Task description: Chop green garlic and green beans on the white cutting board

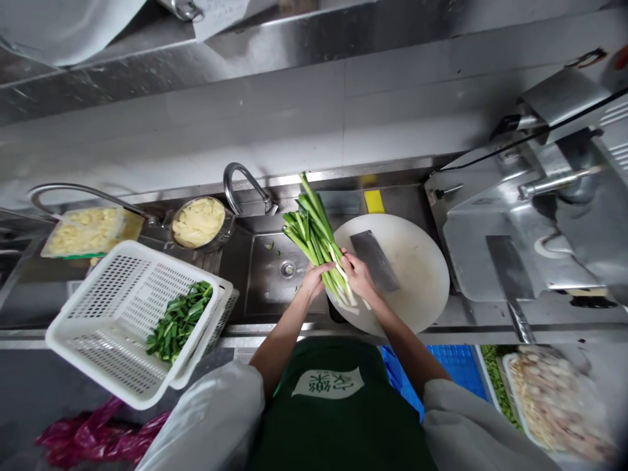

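A bunch of green onions (314, 229) is held between my two hands, above the sink's right side and the cutting board's left edge. Its green tops point up and away, and the white ends lie toward me. My left hand (315, 278) wraps round the stalks from the left. From the right, my right hand (357, 273) grips them near the white ends. Just beyond my right hand, a cleaver (375, 260) lies flat on the round white cutting board (422, 275).
Left of the sink (275, 304), a white plastic basket (118, 373) holds cut greens (181, 320). A pot of pale slices (199, 222) stands near the faucet (240, 171). To the right are a metal slicing machine (490, 255) and a second cleaver (510, 268). A yellow block (374, 201) sits behind the board.
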{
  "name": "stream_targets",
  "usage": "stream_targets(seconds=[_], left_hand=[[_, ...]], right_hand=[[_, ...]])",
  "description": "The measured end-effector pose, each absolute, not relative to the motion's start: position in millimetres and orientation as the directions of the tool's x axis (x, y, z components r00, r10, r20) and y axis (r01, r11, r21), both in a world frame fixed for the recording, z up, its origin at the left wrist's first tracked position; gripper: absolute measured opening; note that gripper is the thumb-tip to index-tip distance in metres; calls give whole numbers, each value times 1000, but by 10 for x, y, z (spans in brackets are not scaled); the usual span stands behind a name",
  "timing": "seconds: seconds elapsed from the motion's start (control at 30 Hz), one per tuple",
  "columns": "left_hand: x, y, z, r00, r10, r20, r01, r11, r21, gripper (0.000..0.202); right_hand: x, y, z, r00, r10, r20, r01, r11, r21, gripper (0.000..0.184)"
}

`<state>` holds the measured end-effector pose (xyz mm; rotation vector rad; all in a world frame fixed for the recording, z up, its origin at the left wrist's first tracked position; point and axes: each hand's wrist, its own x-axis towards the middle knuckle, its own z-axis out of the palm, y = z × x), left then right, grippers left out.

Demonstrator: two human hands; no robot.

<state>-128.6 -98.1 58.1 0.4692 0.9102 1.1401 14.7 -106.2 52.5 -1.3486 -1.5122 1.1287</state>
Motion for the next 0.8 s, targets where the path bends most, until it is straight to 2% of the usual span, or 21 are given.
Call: stream_targets(seconds=[0.1, 0.2, 0.33, 0.37, 0.47, 0.6, 0.7, 0.8], left_hand=[[-1282, -956, 607, 101, 949, -299, -493, 309, 813, 59], [-1284, -906, 584, 85, 973, -214, -347, 231, 909, 49], [-1282, -856, 493, 90, 974, -208, -275, 225, 935, 56], [-1270, -852, 476, 77, 975, -210, -289, 224, 931, 59], [-1197, -861, 470, 3, 978, -209, -334, 198, 922, 69], [-1098, -914, 552, -86, 968, -237, -425, 179, 887, 70], [-1132, -955, 601, -29, 960, -277, -533, 220, 817, 65], [-1259, -971, 583, 89, 943, -322, -600, 309, 738, 62]], right_hand=[[192, -1004, 564, -133, 991, -15, 301, 26, -953, 46], [287, -917, 550, -184, 983, 18, 262, 67, -963, 35], [423, -883, 457, -243, 970, 35, 272, 102, -957, 23], [442, -898, 437, -288, 957, 31, 264, 111, -958, 27], [425, -975, 428, -396, 918, 6, 253, 115, -961, 57], [280, -1034, 508, -283, 954, -99, 401, 24, -916, 85], [222, -1008, 571, -227, 969, -96, 461, 20, -887, 87], [256, -956, 576, -267, 958, -104, 435, 24, -900, 70]])
